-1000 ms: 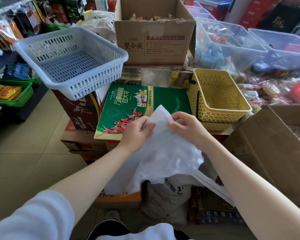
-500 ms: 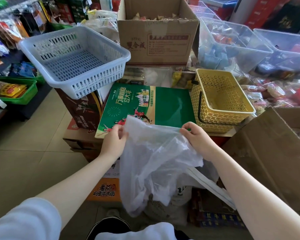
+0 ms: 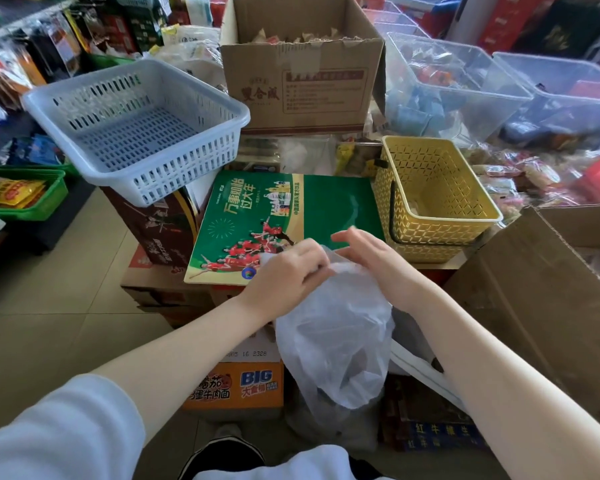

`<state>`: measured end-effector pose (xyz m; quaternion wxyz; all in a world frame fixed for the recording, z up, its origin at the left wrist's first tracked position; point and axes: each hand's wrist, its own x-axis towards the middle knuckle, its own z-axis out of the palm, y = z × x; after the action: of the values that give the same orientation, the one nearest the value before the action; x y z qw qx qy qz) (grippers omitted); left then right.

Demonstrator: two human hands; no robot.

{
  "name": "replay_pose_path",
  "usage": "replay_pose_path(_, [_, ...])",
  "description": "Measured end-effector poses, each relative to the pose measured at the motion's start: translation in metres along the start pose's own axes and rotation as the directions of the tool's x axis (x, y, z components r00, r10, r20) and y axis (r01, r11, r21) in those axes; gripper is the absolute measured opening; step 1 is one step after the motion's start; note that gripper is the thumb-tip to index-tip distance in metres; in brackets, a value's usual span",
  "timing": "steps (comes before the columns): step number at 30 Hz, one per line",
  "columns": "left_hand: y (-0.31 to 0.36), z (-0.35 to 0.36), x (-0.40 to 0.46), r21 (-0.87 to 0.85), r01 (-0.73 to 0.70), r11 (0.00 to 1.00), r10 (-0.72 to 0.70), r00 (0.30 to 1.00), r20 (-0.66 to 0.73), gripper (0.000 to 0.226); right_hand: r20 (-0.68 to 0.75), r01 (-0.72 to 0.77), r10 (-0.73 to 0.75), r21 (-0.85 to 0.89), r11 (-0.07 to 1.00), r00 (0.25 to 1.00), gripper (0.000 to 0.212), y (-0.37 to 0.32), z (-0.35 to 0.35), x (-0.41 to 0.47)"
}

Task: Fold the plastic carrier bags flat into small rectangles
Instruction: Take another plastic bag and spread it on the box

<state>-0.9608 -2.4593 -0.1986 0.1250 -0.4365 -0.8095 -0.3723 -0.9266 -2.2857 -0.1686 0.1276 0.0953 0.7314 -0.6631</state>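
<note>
A thin white translucent plastic carrier bag (image 3: 336, 334) hangs down in front of me, gathered at its top. My left hand (image 3: 288, 268) pinches the bag's top edge. My right hand (image 3: 371, 258) is right beside it with fingers spread, touching the bag's top; whether it grips the bag I cannot tell. Both hands are over the near edge of a flat green printed box (image 3: 291, 209) that lies on stacked cartons.
A pale blue slotted basket (image 3: 136, 129) sits at the left, a yellow basket (image 3: 433, 192) at the right, a brown cardboard box (image 3: 302, 77) behind. Clear bins (image 3: 458, 88) stand far right. A large cardboard flap (image 3: 541, 306) is at my right. Cartons and tiled floor lie below.
The hands held the bag's top stretched wide apart half a second ago; now they have come together, bunching the top. The bag hangs narrower.
</note>
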Motion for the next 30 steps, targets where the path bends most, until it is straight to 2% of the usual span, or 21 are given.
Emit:
replay_pose_path(1, [-0.001,-0.002,0.002,-0.022,0.083,0.996,-0.084,0.995,-0.045,0.025,0.013,0.072,-0.071,-0.091,0.993,0.997,0.035,0.006,-0.005,-0.002])
replay_pose_path(3, [-0.004,-0.006,0.004,-0.054,0.241,0.969,-0.246,0.96,-0.132,0.023,0.042,0.094,-0.086,-0.274,0.957,0.995,0.059,0.021,-0.011,-0.003])
replay_pose_path(5, [-0.009,-0.01,0.005,-0.071,0.35,0.934,-0.357,0.912,-0.2,0.023,-0.049,0.019,-0.049,-0.49,0.871,0.998,0.071,0.041,-0.012,0.001])
replay_pose_path(6, [-0.013,-0.012,0.005,-0.083,0.388,0.918,-0.396,0.89,-0.225,0.023,-0.13,-0.021,-0.056,-0.525,0.851,0.99,0.074,0.051,-0.011,0.002])
replay_pose_path(8, [-0.018,-0.015,0.004,-0.114,0.46,0.881,-0.473,0.839,-0.27,0.024,-0.28,-0.12,-0.01,-0.441,0.889,0.96,0.082,0.07,-0.009,0.005])
replay_pose_path(10, [-0.023,-0.017,0.004,-0.153,0.541,0.827,-0.56,0.77,-0.307,0.023,-0.289,-0.204,0.117,-0.292,0.934,0.95,0.077,0.085,-0.01,0.007])
replay_pose_path(12, [-0.029,-0.017,0.002,-0.198,0.61,0.767,-0.638,0.693,-0.335,0.021,-0.204,-0.272,0.227,-0.23,0.934,0.952,0.057,0.095,-0.011,0.006])
replay_pose_path(13, [-0.031,-0.017,0.002,-0.227,0.64,0.734,-0.675,0.651,-0.347,0.021,-0.177,-0.304,0.265,-0.252,0.919,0.948,0.045,0.1,-0.012,0.007])
replay_pose_path(16, [-0.039,-0.016,-0.001,-0.302,0.727,0.616,-0.779,0.506,-0.371,0.024,-0.25,-0.4,0.337,-0.273,0.875,0.908,0.014,0.108,-0.015,0.012])
replay_pose_path(20, [-0.07,-0.027,-0.017,-0.342,0.832,0.437,-0.867,0.288,-0.406,0.029,-0.505,-0.466,0.406,0.008,0.885,0.762,0.03,0.112,-0.038,0.015])
replay_pose_path(22, [-0.077,-0.03,-0.027,-0.313,0.874,0.371,-0.884,0.23,-0.407,0.029,-0.588,-0.501,0.412,0.013,0.865,0.696,0.035,0.114,-0.049,0.016])
replay_pose_path(24, [-0.073,-0.027,-0.032,-0.271,0.884,0.382,-0.885,0.265,-0.383,0.03,-0.598,-0.525,0.399,-0.042,0.85,0.695,0.037,0.111,-0.048,0.019])
replay_pose_path(26, [-0.063,-0.024,-0.03,-0.259,0.854,0.451,-0.873,0.362,-0.327,0.029,-0.569,-0.525,0.335,-0.207,0.825,0.751,0.045,0.101,-0.04,0.021])
replay_pose_path(28, [-0.05,-0.023,-0.025,-0.256,0.832,0.491,-0.866,0.435,-0.248,0.026,-0.543,-0.502,0.209,-0.472,0.725,0.813,0.064,0.09,-0.03,0.021])
replay_pose_path(30, [-0.04,-0.023,-0.019,-0.266,0.828,0.493,-0.87,0.469,-0.152,0.024,-0.484,-0.344,-0.003,-0.626,0.699,0.875,0.068,0.07,-0.013,0.019])
